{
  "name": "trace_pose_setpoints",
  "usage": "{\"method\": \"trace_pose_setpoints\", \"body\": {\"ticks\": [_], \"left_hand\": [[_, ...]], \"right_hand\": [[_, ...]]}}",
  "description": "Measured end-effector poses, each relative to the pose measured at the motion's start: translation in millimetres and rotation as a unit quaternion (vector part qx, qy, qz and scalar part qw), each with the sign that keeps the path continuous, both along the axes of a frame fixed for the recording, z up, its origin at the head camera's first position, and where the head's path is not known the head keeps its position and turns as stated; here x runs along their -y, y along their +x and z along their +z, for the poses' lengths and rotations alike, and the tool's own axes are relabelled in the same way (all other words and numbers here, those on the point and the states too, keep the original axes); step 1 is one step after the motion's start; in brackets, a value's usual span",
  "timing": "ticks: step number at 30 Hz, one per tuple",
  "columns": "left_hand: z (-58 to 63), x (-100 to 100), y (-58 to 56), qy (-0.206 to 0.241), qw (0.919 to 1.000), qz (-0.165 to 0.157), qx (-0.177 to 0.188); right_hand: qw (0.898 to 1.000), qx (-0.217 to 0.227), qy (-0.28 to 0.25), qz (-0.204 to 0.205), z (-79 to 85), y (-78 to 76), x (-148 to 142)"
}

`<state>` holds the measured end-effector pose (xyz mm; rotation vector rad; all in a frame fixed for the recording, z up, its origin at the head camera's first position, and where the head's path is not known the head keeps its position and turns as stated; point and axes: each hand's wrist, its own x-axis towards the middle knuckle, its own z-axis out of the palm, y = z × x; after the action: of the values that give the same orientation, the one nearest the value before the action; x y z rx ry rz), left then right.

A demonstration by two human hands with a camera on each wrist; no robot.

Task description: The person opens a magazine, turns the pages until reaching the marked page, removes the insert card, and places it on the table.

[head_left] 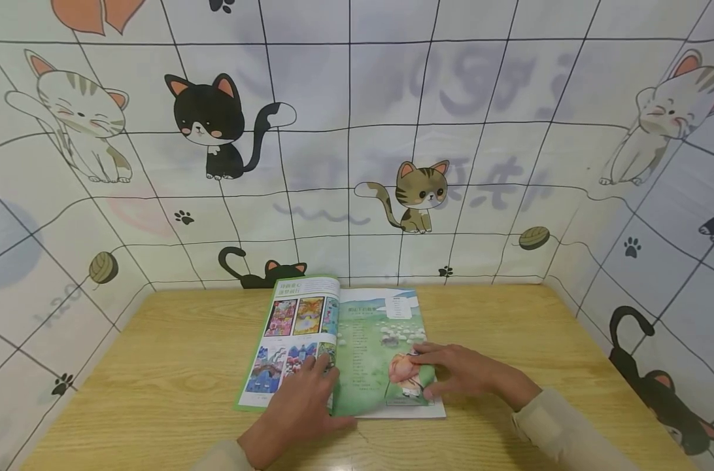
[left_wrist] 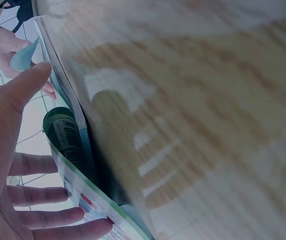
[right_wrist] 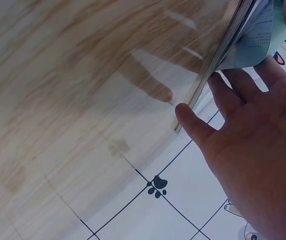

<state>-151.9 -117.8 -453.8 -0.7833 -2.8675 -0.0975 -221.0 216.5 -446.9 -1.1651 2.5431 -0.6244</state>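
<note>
An open illustrated magazine (head_left: 363,366) with a green-edged left side lies on the wooden table. My left hand (head_left: 303,400) rests on the lower part of its left page, close to the spine. In the left wrist view, the fingers of that hand (left_wrist: 13,165) are spread and fairly straight along the bent page, thumb apart. At the lower right of the right-hand page is my right hand (head_left: 459,371). Its fingertips touch the page, which bows upward there. The right wrist view has the thumb of this hand (right_wrist: 262,145) near the magazine's edge, away from the other fingers.
The wood-grain table (head_left: 174,353) extends to both sides of the magazine. Behind it and at the sides hangs a white gridded sheet (head_left: 310,163) printed with cartoon cats, paw marks and yarn balls. The table's back edge lies just behind the magazine's top.
</note>
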Motion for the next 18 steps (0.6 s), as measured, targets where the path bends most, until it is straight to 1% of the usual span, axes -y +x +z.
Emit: {"method": "trace_pose_setpoints", "body": {"ticks": [5,9,14,18], "left_hand": [[-1.0,0.5,-0.7,-0.001,1.0000,0.000,-0.003],[-1.1,0.8,-1.1,-0.006,1.0000,0.005,-0.004],[-0.1,1.3,-2.3,-0.009,0.9999,0.008,0.002],[0.8,3.0,-3.6,-0.009,0.9999,0.007,-0.007]], "right_hand": [[1.000,0.004,0.014,-0.016,-1.6,-0.3,1.0],[0.999,0.011,0.021,-0.030,1.0,0.4,3.1],[0.999,0.026,0.021,-0.042,3.5,0.7,4.0],[0.997,0.041,0.021,-0.058,4.0,-0.5,3.6]]}}
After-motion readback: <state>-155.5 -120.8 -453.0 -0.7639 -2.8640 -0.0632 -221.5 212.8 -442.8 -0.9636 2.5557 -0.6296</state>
